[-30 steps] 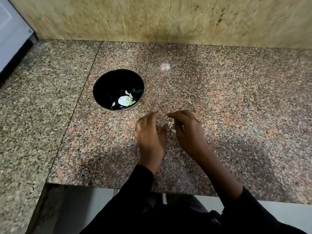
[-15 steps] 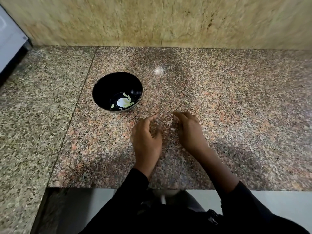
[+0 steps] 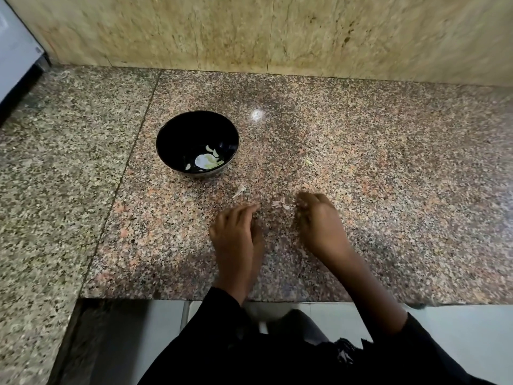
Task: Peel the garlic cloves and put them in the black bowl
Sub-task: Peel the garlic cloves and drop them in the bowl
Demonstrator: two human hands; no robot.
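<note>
Granite counter (image 3: 388, 190), speckled, pink-brown, joined at the left to a greyer slab; both hands are rested on it near the front edge. Left hand (image 3: 236, 234): fingers loosely bent, tips on the stone, nothing seen held. Right hand (image 3: 319, 223): fingers curled downward at the tips; whether anything is pinched beneath them cannot be told, as the frame is blurred there. Pale garlic pieces (image 3: 280, 204) are found on the counter between the two sets of fingertips, just beside the right hand and slightly further from the left; whether clove or loose skin cannot be made out, nor can a long axis be read. A second pale scrap (image 3: 239, 191), elongated, its length running from near-left to far-right, is placed just beyond the left fingertips, on the line toward the bowl. A third small fleck (image 3: 308, 162) is noted further back, well apart from both hands. Black bowl (image 3: 177, 134): upright, set ahead and to the left of the hands, the left hand being the nearer to it. Contents: a few pale garlic pieces (image 3: 206, 160) gathered at the near-right of the floor, the remainder bare. It is judged that the next pick-up is best made by the right hand.
</note>
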